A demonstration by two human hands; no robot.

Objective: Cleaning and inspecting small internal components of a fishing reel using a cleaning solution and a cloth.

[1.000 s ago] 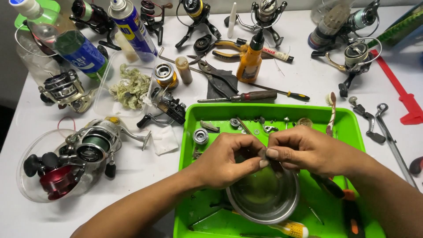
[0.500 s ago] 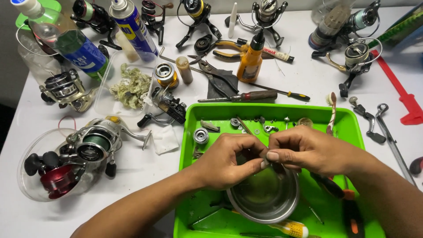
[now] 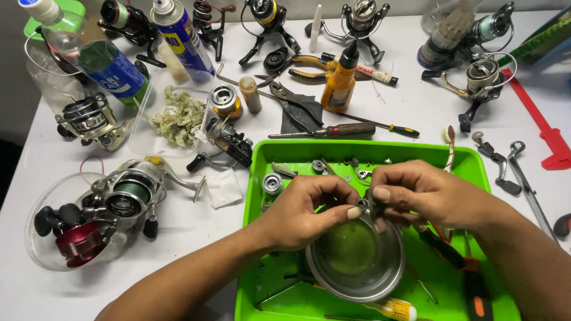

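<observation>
I see my left hand [image 3: 303,211] and right hand [image 3: 416,193] meeting fingertip to fingertip, both pinched closed on a small metal ring part [image 3: 362,204] held just above the steel bowl [image 3: 355,261]. That bowl, holding a shallow film of greenish liquid, sits in the green tray [image 3: 279,285] at the bench's near edge, among small reel parts and screwdrivers. Near the left edge, a clear plastic tub [image 3: 41,226] holds a spinning reel [image 3: 119,199].

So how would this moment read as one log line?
left hand: pinching small metal part | right hand: pinching same part | below: steel bowl in green tray
</observation>
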